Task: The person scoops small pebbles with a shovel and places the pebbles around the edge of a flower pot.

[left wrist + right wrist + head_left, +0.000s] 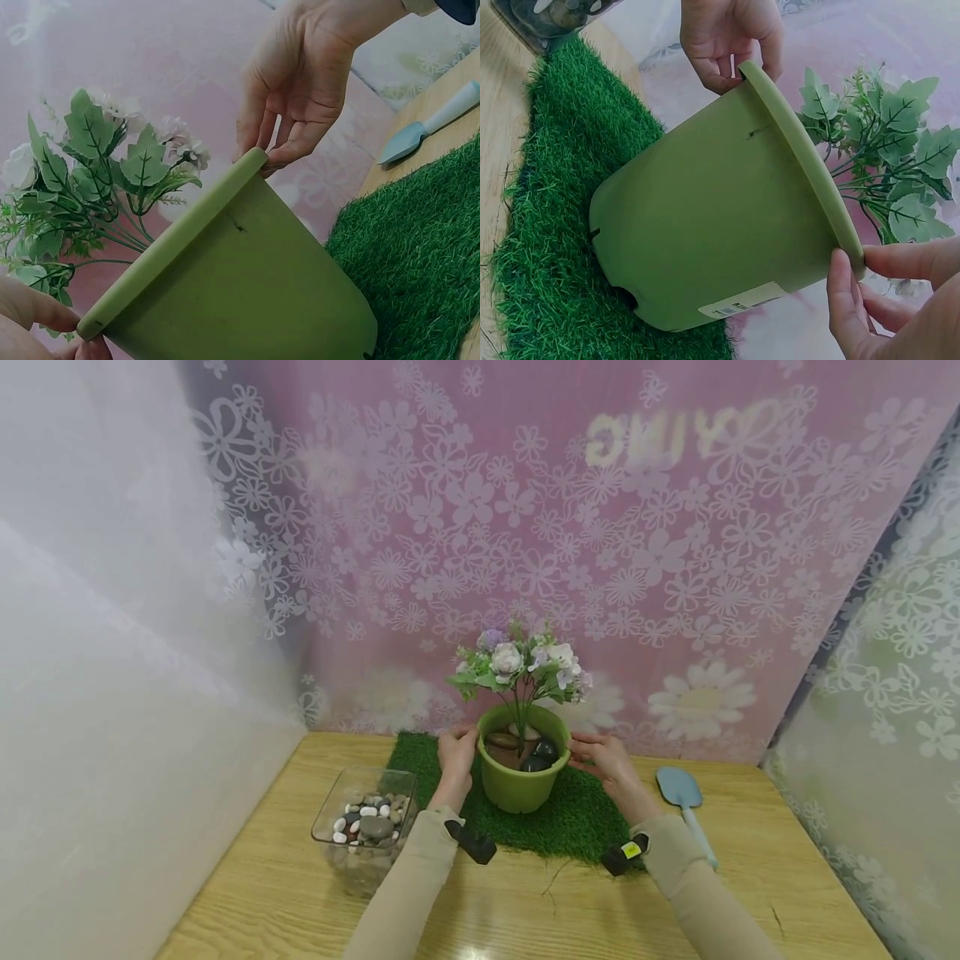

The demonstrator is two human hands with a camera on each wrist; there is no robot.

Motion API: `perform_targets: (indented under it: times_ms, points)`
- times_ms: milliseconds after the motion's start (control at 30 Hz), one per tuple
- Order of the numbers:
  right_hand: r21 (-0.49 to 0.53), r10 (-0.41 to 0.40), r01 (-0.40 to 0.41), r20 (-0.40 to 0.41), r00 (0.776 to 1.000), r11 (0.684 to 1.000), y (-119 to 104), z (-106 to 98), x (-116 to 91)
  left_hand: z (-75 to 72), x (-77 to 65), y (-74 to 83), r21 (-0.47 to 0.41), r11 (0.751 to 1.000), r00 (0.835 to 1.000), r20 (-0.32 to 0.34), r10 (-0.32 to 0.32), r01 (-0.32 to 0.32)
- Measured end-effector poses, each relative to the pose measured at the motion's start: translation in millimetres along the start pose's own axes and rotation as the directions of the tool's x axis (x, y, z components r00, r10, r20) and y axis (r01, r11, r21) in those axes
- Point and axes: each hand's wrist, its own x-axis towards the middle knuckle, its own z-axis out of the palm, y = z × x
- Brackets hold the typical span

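Note:
A green flowerpot (517, 789) stands on a mat of artificial grass (585, 827). From it rises a bunch of artificial flowers (507, 662), white and pale purple with green leaves. Inside the pot, black stones (536, 763) and a brown stone (502, 741) lie around the stems. My left hand (456, 758) pinches the rim on the left side, thumb and fingers on either side of it. Across the pot, my right hand (609, 766) holds the opposite rim the same way, as the right wrist view shows. A label (742, 300) sticks to the pot's side.
On the left of the wooden table stands a clear container (367, 842) with many pebbles (377, 827), grey and white. A small blue shovel (681, 787) lies right of the mat. Behind hangs a pink flowered curtain (480, 552).

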Motion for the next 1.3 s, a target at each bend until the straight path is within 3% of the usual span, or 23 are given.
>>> perform_targets:
  times_ms: [733,1000,1300]
  points:
    - [-0.016,-0.003,0.004,0.025,1.000,1.000,1,-1,5,-0.6,6.3,-9.2,-0.056,0.998,1.000,0.013,-0.009,0.009]
    - [0.019,0.014,-0.015,0.078,0.997,1.000,2,-3,9,-3.7,7.4,-11.0,-0.128,0.991,0.998,0.049,-0.033,0.039]
    - [0.083,0.033,-0.042,0.103,0.994,0.996,7,-5,10,-4.7,4.6,-14.8,-0.126,0.991,0.997,0.070,-0.025,0.034]
